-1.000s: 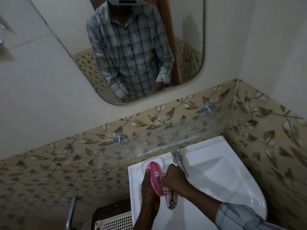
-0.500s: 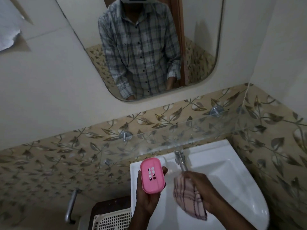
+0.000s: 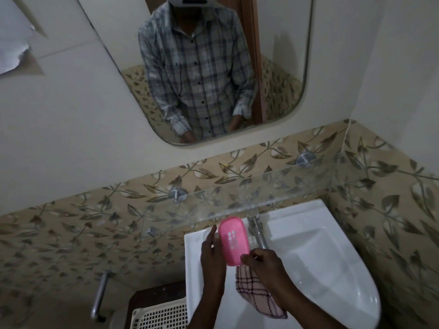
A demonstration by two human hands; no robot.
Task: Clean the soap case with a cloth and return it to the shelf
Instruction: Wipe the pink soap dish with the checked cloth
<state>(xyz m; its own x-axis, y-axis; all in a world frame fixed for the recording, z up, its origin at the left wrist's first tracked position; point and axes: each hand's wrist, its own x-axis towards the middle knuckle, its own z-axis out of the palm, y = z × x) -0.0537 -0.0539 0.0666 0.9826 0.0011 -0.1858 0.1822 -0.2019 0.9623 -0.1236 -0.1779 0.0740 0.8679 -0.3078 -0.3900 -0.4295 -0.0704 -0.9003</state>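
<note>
**A:** Over the white sink [image 3: 320, 252] now. The pink soap case [image 3: 234, 241] is up in the air, hollow side facing the camera, with the slotted drain holes showing pale in the middle.

**B:** And both hands are on it. The left hand [image 3: 211, 255] cradles the left edge, with fingers curved up along that side to the far end.

**A:** The right hand [image 3: 263, 262] comes in at the near right corner, fingers curled tight. The checked cloth [image 3: 259, 295] is bunched under that palm and hangs down over the basin.

**B:** Are those fingertips pinching the case or just touching it? Hard to call from this angle, since the knuckles cover the contact.

**A:** Fair. The case sits just near of the shelf [image 3: 261, 193], the glass one on metal pegs, with its far end close under the front edge.

**B:** The tap [image 3: 257, 231] is just right of the case. Far above is the mirror [image 3: 285, 67], and down at near left is a pale lattice basket [image 3: 161, 314].
</note>
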